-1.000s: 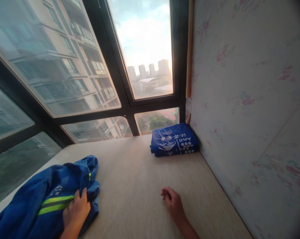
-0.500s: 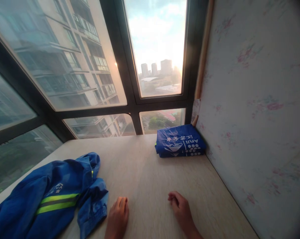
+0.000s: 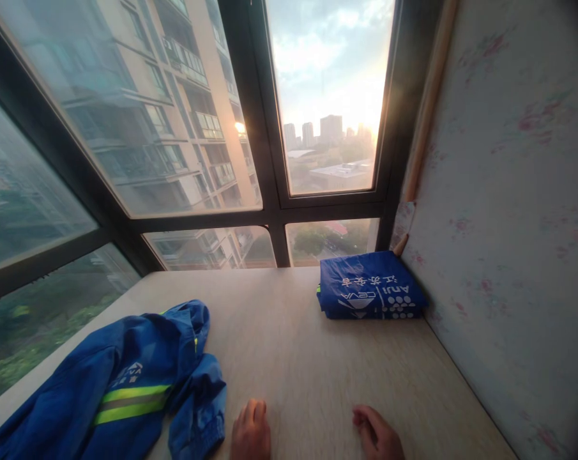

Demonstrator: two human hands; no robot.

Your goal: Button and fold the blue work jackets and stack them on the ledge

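Note:
My left hand (image 3: pixel 251 429) rests on the pale tabletop (image 3: pixel 293 358), its fingers curled together and nothing visible in them. Close by on its left lies a crumpled blue jacket (image 3: pixel 135 364) with a yellow-green and grey reflective stripe and white print. One sleeve cuff of the jacket comes near the hand without touching it. My right hand (image 3: pixel 377 433) is at the lower edge of the view, loosely closed, thumb side inward, holding nothing. Beyond it, at the far right of the table, sits a neatly folded blue garment (image 3: pixel 372 284) with white lettering and a logo on top.
Dark-framed windows (image 3: pixel 269 211) rise along the back and left edges of the table. On the right stands a wall (image 3: pixel 504 211) with flowered paper, meeting the table's side. A thin wooden pole (image 3: pixel 427 108) leans in the corner behind the folded garment.
The view has tilted up and shifted left, so everything sits further right and lower in the picture. Both hands remain near the front of the table; the jacket and folded garment have not moved.

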